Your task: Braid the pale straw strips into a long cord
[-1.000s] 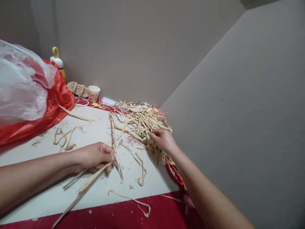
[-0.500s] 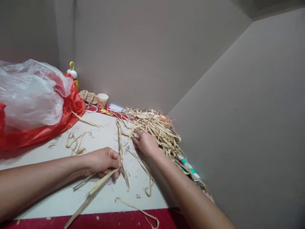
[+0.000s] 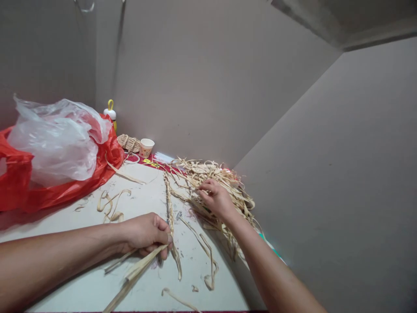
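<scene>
My left hand (image 3: 151,234) is closed in a pinch on the lower end of a thin straw braid (image 3: 168,200), which runs away from me along the white board. Loose flat straw strips (image 3: 140,269) fan out below the pinch toward the near edge. My right hand (image 3: 216,200) is over the left side of a tangled heap of dry straw (image 3: 237,187). Its thumb and fingers come together on a straw strip at the heap, partly hidden by the fingers.
Left of the board lies a red plastic bag (image 3: 114,161) with a clear plastic bag (image 3: 61,143) in it. Behind stand a paper cup (image 3: 146,148), a small woven straw sole (image 3: 129,142) and a bottle (image 3: 110,114). Stray strips (image 3: 114,202) lie on the white board (image 3: 143,195).
My right hand has lifted and shifted right over the heap, its fingers drawn together, with strips moving along. The left hand keeps its pinch on the braid. The camera view has tilted slightly.
</scene>
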The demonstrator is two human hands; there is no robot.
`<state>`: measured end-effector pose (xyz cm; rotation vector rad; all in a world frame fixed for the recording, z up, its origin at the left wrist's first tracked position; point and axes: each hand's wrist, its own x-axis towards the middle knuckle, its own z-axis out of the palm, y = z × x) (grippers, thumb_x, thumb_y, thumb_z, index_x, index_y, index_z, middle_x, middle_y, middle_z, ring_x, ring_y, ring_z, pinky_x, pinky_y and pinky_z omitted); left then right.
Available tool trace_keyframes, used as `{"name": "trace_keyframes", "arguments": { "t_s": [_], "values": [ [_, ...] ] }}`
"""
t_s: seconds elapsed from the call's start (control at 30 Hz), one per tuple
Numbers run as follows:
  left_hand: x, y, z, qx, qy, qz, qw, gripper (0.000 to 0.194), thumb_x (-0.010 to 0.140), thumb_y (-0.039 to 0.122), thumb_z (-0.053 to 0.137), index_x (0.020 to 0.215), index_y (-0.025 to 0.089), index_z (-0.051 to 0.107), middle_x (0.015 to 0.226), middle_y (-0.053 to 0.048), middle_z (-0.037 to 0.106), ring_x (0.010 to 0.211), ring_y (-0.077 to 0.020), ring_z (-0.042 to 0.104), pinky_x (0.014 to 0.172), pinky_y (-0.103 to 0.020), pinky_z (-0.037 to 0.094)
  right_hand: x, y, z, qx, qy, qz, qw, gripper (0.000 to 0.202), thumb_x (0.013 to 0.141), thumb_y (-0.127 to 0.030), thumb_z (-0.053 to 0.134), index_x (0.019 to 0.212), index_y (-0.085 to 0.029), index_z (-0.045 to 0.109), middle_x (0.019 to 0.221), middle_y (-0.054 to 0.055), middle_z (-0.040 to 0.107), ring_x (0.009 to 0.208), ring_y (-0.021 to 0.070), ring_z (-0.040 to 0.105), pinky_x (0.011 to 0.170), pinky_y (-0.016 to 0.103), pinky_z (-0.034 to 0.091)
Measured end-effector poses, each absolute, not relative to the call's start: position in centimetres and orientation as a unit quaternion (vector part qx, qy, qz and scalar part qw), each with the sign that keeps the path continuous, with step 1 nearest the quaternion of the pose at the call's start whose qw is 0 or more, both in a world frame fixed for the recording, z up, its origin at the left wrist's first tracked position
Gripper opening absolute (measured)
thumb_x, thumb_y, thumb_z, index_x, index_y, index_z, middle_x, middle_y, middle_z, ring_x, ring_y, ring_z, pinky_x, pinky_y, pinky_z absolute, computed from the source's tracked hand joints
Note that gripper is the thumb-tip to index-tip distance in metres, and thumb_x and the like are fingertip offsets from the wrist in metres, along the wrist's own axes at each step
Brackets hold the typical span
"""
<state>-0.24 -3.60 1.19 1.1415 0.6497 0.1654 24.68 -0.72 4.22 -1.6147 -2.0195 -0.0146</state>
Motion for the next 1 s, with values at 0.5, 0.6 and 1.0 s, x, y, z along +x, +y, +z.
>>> {"name": "trace_keyframes", "arguments": {
  "t_s": [0.5, 0.6, 1.0],
  "values": [
    [-0.1, -3.6, 1.4, 0.54, 0.318, 0.061, 0.777, 0.013, 0.067, 0.026, 0.058, 0.068, 0.013, 0.059, 0.05, 0.0, 0.061, 0.03, -0.0016, 0.019, 0.034, -0.02, 0.008, 26.2, -6.4, 10.4, -0.602, -0.629, 0.421, 0.256, 0.028, 0.072, -0.041, 0.068, 0.066, -0.015, 0.06, 0.053, -0.002, 0.053, 0.048, 0.008, 0.046, 0.049, 0.021, 0.035],
    [-0.1, -3.6, 1.5, 0.541, 0.316, 0.064, 0.777, 0.013, 0.067, 0.026, 0.058, 0.068, 0.013, 0.059, 0.052, 0.0, 0.062, 0.03, -0.0018, 0.02, 0.034, -0.021, 0.008, 25.5, -6.0, 8.8, -0.591, -0.656, 0.44, 0.162, 0.029, 0.076, -0.041, 0.062, 0.064, -0.016, 0.057, 0.053, -0.002, 0.052, 0.049, 0.0085, 0.045, 0.049, 0.022, 0.034],
    [-0.1, -3.5, 1.4, 0.538, 0.31, 0.068, 0.781, 0.013, 0.069, 0.025, 0.059, 0.069, 0.012, 0.06, 0.051, -0.001, 0.062, 0.029, -0.002, 0.021, 0.031, -0.02, 0.009, 23.0, -4.2, 2.1, -0.62, -0.735, 0.231, 0.145, 0.008, 0.072, -0.018, 0.051, 0.067, -0.017, 0.058, 0.059, -0.001, 0.051, 0.055, 0.0103, 0.04, 0.052, 0.023, 0.03]
  ]
}}
